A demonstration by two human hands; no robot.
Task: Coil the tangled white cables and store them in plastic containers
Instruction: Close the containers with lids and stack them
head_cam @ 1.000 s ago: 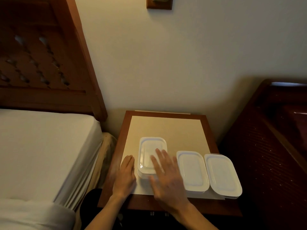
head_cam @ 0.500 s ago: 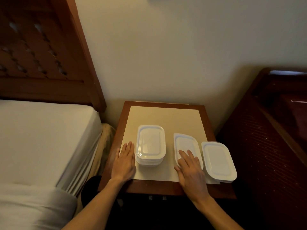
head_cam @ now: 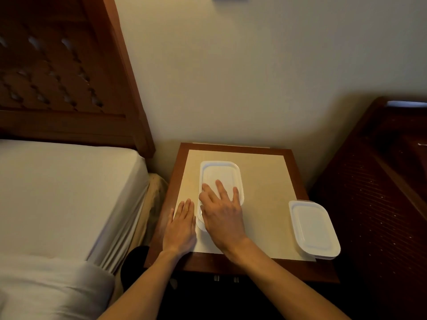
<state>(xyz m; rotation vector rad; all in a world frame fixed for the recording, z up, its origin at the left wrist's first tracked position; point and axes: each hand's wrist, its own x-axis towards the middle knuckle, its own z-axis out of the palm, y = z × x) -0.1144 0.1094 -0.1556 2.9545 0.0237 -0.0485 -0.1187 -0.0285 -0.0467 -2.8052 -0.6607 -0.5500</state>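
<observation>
We have our right hand (head_cam: 221, 218) spread flat on the lidded container (head_cam: 220, 179) at the bench (head_cam: 265, 181) middle, likely to steady it, our left hand (head_cam: 181, 225) flat beside, gripping nothing, another container (head_cam: 314, 227) at the right edge, no cables visible.

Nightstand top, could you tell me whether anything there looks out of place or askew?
Yes: the right container overhangs the front right edge of the nightstand, past the beige mat. No white cables are in view.
</observation>
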